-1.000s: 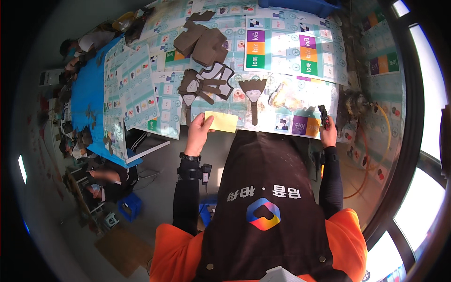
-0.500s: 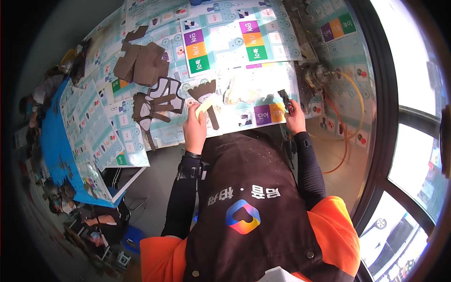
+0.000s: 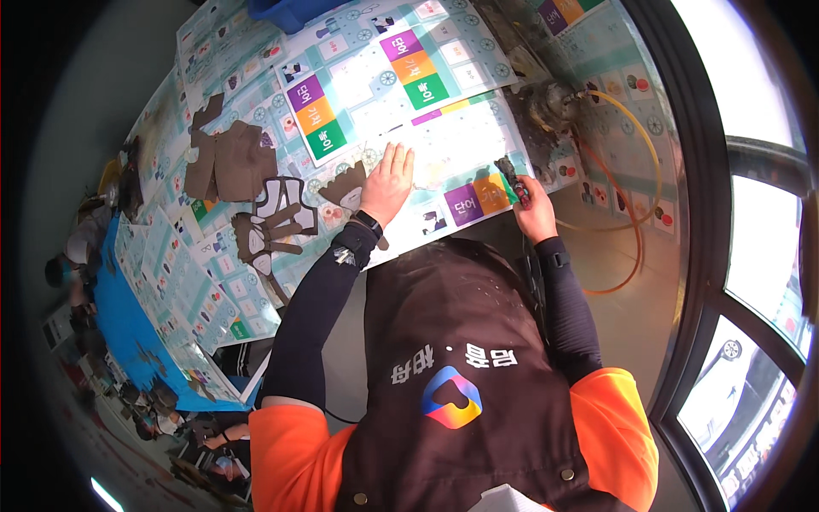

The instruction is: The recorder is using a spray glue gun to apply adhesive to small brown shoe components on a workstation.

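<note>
Your sheet-covered surface has its far edge cropped. Blue bin there, cut off too. Brown stack sits toward the left edge. Your left hand looks flat near the near edge, fingers straight; under-palm hidden. Fan-shaped brown piece sits partly behind it. Your right hand, near the right corner, grips a dark tool; lower part hidden, type unclear.

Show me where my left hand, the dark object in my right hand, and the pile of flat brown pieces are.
Left hand (image 3: 386, 187): head view, back of the hand.
Dark object (image 3: 508, 172): head view, its upper part.
Brown pieces (image 3: 246, 164): head view, face of a large piece.
</note>
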